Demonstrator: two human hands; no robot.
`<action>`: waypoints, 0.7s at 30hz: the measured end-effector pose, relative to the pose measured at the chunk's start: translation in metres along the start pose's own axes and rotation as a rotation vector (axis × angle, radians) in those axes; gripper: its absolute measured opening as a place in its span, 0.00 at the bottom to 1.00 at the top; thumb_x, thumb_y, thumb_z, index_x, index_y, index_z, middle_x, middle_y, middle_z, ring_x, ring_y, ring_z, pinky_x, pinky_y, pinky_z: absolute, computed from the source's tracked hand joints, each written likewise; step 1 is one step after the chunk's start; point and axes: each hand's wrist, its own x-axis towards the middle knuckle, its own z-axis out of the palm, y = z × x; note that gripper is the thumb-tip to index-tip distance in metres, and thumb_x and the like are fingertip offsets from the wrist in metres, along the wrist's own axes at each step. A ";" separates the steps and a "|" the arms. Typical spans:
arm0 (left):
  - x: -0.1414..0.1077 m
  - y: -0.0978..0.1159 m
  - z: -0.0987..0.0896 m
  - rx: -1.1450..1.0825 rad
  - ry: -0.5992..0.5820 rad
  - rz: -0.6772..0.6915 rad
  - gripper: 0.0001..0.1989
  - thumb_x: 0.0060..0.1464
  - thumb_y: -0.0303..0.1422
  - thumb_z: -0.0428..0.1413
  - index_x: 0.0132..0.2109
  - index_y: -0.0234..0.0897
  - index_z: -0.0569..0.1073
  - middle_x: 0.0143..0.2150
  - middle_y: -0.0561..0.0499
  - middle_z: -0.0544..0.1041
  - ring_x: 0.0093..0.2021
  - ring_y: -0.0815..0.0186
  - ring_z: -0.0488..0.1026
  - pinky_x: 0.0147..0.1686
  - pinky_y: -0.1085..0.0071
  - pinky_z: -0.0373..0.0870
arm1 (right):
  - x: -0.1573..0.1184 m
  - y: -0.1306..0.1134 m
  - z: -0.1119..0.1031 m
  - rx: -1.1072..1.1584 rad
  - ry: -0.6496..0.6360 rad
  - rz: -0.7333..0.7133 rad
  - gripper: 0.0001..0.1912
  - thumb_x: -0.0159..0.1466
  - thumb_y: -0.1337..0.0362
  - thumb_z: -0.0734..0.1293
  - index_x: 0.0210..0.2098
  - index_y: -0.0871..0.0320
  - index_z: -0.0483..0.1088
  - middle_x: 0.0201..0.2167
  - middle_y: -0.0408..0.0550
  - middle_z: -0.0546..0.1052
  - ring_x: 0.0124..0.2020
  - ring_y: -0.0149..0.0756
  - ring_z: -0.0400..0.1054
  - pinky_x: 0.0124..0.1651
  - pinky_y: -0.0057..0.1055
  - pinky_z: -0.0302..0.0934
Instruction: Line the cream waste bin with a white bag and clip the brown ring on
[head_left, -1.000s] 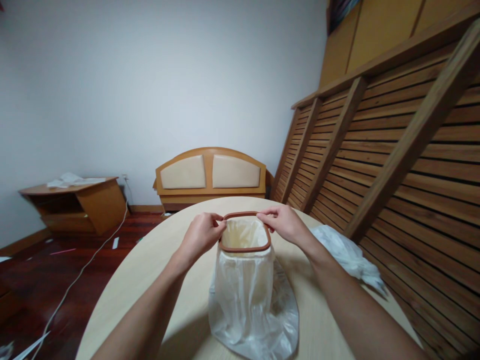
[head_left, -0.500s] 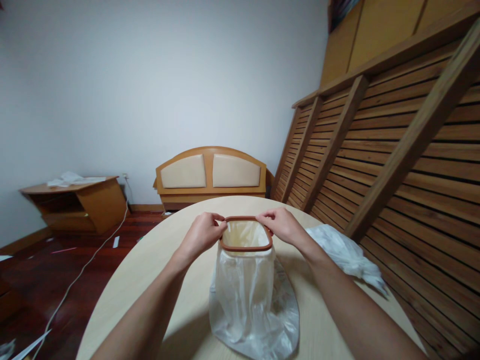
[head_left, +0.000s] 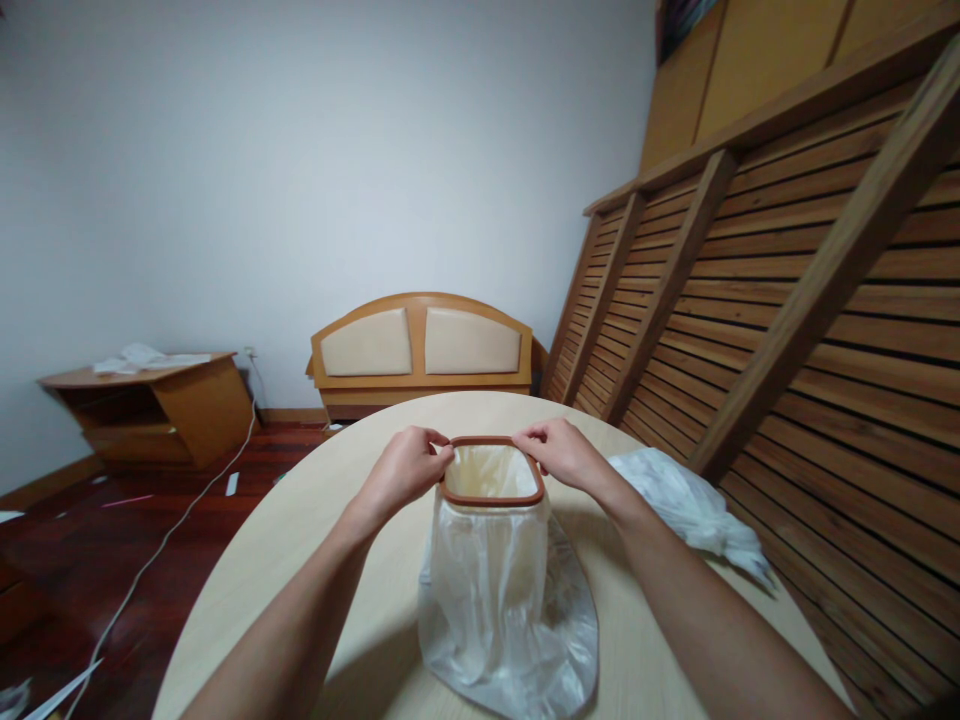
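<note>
A trash can wrapped in a translucent white plastic bag [head_left: 491,590] stands upright on the round table [head_left: 300,560]. Around its mouth sits a brown rim ring [head_left: 491,499] with rounded corners, over the bag's folded edge. My left hand [head_left: 411,465] pinches the ring at its far left corner, thumb and fingers closed. At the far right corner my right hand [head_left: 559,452] is closed on the same ring. The bag's lower part spreads out over the tabletop, hiding the can's base. Through the opening, the can's pale lined inside shows.
A knotted white plastic bag [head_left: 686,500] lies at the table's right. Slatted wooden panels [head_left: 750,300] lean along the right side. Beyond the table stands a padded headboard [head_left: 420,340]. A low wooden cabinet [head_left: 195,410] and a white cable [head_left: 176,515] are at left.
Almost nothing differs. Both hands keep their hold on the ring, which sits very slightly lower in the view.
</note>
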 end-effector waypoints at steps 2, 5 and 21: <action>-0.001 0.001 0.000 0.000 -0.002 -0.006 0.17 0.51 0.34 0.53 0.40 0.29 0.82 0.24 0.46 0.79 0.24 0.63 0.74 0.23 0.74 0.58 | -0.001 -0.002 -0.001 -0.028 -0.006 0.005 0.17 0.61 0.56 0.63 0.25 0.61 0.77 0.16 0.43 0.71 0.20 0.32 0.64 0.23 0.26 0.53; -0.001 0.001 0.000 -0.002 -0.008 -0.013 0.17 0.51 0.34 0.53 0.41 0.29 0.81 0.24 0.46 0.80 0.25 0.63 0.75 0.24 0.74 0.60 | -0.001 -0.003 -0.001 -0.067 -0.006 0.002 0.18 0.61 0.56 0.62 0.25 0.62 0.76 0.18 0.44 0.72 0.21 0.32 0.65 0.24 0.26 0.52; -0.002 0.003 0.001 0.183 0.009 -0.046 0.15 0.53 0.36 0.53 0.44 0.37 0.80 0.29 0.47 0.81 0.30 0.61 0.76 0.26 0.72 0.60 | -0.003 -0.005 0.001 -0.292 0.051 -0.046 0.18 0.64 0.57 0.60 0.23 0.60 0.72 0.20 0.44 0.71 0.25 0.32 0.64 0.29 0.27 0.49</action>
